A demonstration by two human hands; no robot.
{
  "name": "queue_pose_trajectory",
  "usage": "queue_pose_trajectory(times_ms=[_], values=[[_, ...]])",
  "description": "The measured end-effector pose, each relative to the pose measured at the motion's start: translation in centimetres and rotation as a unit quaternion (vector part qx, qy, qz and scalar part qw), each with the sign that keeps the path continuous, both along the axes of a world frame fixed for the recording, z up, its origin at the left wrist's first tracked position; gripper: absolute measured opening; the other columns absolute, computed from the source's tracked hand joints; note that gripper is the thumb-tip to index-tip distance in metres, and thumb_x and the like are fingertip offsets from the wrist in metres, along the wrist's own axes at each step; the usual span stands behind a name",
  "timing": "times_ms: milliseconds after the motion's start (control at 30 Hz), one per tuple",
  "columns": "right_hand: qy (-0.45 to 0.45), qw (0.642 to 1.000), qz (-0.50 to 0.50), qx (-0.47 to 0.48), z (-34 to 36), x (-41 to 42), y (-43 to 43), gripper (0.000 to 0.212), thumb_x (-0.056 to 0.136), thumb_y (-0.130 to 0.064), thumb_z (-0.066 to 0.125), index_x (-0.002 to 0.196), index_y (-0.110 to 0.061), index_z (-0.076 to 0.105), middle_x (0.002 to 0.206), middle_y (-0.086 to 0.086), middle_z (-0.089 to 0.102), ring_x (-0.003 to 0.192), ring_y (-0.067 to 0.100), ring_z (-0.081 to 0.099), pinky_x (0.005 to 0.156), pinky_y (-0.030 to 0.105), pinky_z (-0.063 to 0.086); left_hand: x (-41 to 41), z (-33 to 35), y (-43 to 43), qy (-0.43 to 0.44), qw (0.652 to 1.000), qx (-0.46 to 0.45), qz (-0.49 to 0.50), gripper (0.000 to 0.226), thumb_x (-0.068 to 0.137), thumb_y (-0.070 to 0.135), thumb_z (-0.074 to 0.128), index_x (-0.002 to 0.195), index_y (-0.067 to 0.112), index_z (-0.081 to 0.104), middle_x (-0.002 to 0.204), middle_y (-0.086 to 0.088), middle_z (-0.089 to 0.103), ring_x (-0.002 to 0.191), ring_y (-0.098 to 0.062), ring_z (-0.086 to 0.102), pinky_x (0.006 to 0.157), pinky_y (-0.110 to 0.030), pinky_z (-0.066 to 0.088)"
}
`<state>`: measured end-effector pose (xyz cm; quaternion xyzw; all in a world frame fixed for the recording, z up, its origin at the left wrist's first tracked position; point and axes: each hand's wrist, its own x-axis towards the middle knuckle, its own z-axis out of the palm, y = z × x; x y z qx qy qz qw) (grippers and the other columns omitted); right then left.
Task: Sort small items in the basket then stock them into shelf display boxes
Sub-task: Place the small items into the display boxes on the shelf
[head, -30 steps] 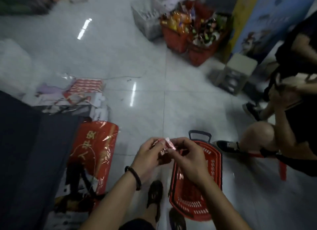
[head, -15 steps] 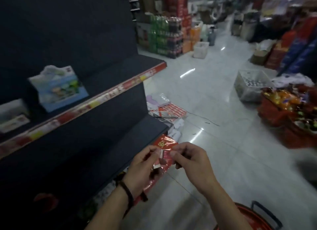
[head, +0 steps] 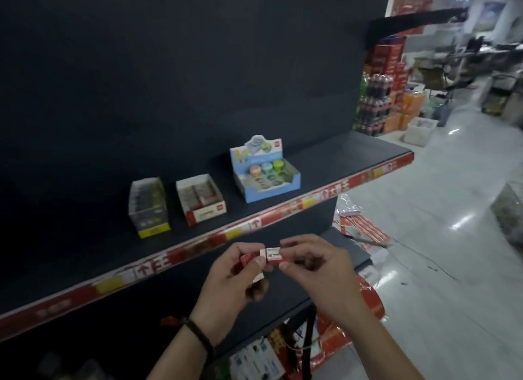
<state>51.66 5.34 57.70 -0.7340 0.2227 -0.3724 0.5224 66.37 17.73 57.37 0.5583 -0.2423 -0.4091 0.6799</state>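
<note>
Pinching a red-and-white eraser (head: 274, 255) between right hand (head: 322, 272) thumb and forefinger, left hand (head: 232, 280) fingers curled round more small erasers (head: 247, 259) just beside it, near the shelf (head: 339, 164) edge, red display box (head: 201, 200) farther left

The shelf (head: 325, 164) is near-black, its edge strip (head: 283, 210) red with yellow patches. There's a blue box (head: 294, 181), a red-and-white box (head: 206, 212) and a yellow-trimmed box (head: 152, 229). The erasers (head: 274, 255) are red and white, and the wristband (head: 202, 337) is black.

Dark shelf (head: 325, 164) with red price strip carries three open display boxes: yellow-edged (head: 149, 207), red-fronted (head: 201, 200), and blue cardboard (head: 264, 173), apparently holding round tubs.
</note>
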Motion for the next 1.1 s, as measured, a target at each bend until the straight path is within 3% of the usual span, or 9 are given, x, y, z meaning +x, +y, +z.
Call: queue_pose_trajectory(times_ms=[167, 267, 333, 467, 567, 700, 833, 967, 1100], values=[[0.027, 0.984, 0.034, -0.175, 1.3, 6.2, 0.5, 0.023, 0.079, -0.010, 0.093, 0.096, -0.025, 0.086, 0.106, -0.017, 0.076, 0.104, 0.008, 0.074, 0.088, 0.021, 0.057, 6.0, 0.4, 2.6, -0.136, 0.990, -0.024, 0.021, 0.016, 0.103, 0.006, 0.062, 0.107, 0.020, 0.069, 0.094, -0.032, 0.067, 0.060, -0.028, 0.056, 0.055, -0.036, 0.044], [0.066, 0.957, 0.075, -0.271, 2.5, 9.6, -0.5, 0.020, 0.080, -0.012, 0.088, 0.096, -0.025, 0.084, 0.103, -0.020, 0.074, 0.098, 0.003, 0.071, 0.084, 0.014, 0.052, 8.5, 1.0, 3.4, -0.219, 0.975, -0.016, 0.035, 0.019, 0.103, 0.014, 0.064, 0.105, 0.033, 0.068, 0.086, -0.024, 0.069, 0.063, -0.028, 0.058, 0.059, -0.040, 0.047], [0.077, 0.954, 0.101, -0.273, 3.3, 12.1, -1.3, 0.019, 0.080, -0.012, 0.086, 0.093, -0.026, 0.083, 0.100, -0.019, 0.074, 0.096, 0.004, 0.072, 0.081, 0.013, 0.051, 10.1, 1.5, 3.7, -0.277, 0.958, -0.001, 0.073, 0.018, 0.104, 0.021, 0.062, 0.105, 0.038, 0.067, 0.081, -0.014, 0.069, 0.066, -0.024, 0.060, 0.062, -0.039, 0.050], [0.085, 0.959, 0.119, -0.243, 4.9, 16.6, -3.9, 0.015, 0.081, -0.014, 0.089, 0.087, -0.027, 0.083, 0.092, -0.016, 0.076, 0.088, 0.006, 0.073, 0.077, 0.022, 0.056, 13.9, 1.1, 3.6, -0.420, 0.880, 0.071, 0.208, 0.012, 0.103, 0.026, 0.064, 0.097, 0.037, 0.065, 0.076, 0.004, 0.066, 0.065, -0.015, 0.061, 0.063, -0.037, 0.053], [0.121, 0.947, 0.108, -0.277, 6.1, 20.2, -6.6, 0.009, 0.080, -0.020, 0.088, 0.083, -0.027, 0.083, 0.086, -0.017, 0.077, 0.085, 0.000, 0.070, 0.077, 0.020, 0.055, 16.5, 0.3, 2.4, -0.514, 0.809, 0.156, 0.237, 0.007, 0.100, 0.037, 0.065, 0.100, 0.043, 0.062, 0.084, 0.021, 0.067, 0.074, -0.003, 0.064, 0.064, -0.031, 0.055], [0.228, 0.910, 0.113, -0.326, 7.0, 25.0, -9.4, 0.008, 0.081, -0.033, 0.087, 0.080, -0.032, 0.079, 0.083, -0.018, 0.073, 0.082, -0.001, 0.066, 0.071, 0.009, 0.042, 18.4, -0.9, 0.1, -0.569, 0.765, 0.201, 0.225, 0.020, 0.100, 0.058, 0.054, 0.117, 0.049, 0.059, 0.100, 0.022, 0.069, 0.088, 0.000, 0.064, 0.072, -0.033, 0.059], [0.319, 0.857, 0.159, -0.374, 7.0, 27.9, -10.3, 0.007, 0.088, -0.027, 0.076, 0.089, -0.029, 0.082, 0.092, -0.012, 0.077, 0.095, 0.008, 0.071, 0.079, 0.020, 0.051, 18.8, -2.4, -0.5, -0.604, 0.725, 0.220, 0.248, 0.023, 0.099, 0.062, 0.052, 0.113, 0.047, 0.061, 0.101, 0.025, 0.071, 0.091, 0.001, 0.066, 0.070, -0.026, 0.056], [0.362, 0.818, 0.165, -0.414, 6.3, 28.9, -10.9, 0.015, 0.089, -0.023, 0.068, 0.086, -0.032, 0.079, 0.100, -0.009, 0.078, 0.103, 0.012, 0.069, 0.075, 0.021, 0.045, 19.0, -2.9, -0.5, -0.614, 0.712, 0.220, 0.259, 0.018, 0.099, 0.060, 0.056, 0.108, 0.046, 0.063, 0.099, 0.026, 0.071, 0.089, 0.004, 0.064, 0.069, -0.016, 0.049], [0.381, 0.800, 0.161, -0.435, 5.3, 29.6, -11.0, 0.009, 0.089, -0.029, 0.070, 0.084, -0.033, 0.077, 0.101, -0.006, 0.078, 0.105, 0.018, 0.071, 0.078, 0.029, 0.056, 19.1, -2.9, -0.7, -0.616, 0.709, 0.226, 0.256, 0.026, 0.099, 0.065, 0.047, 0.106, 0.044, 0.063, 0.097, 0.026, 0.070, 0.088, 0.004, 0.063, 0.071, -0.022, 0.053]])
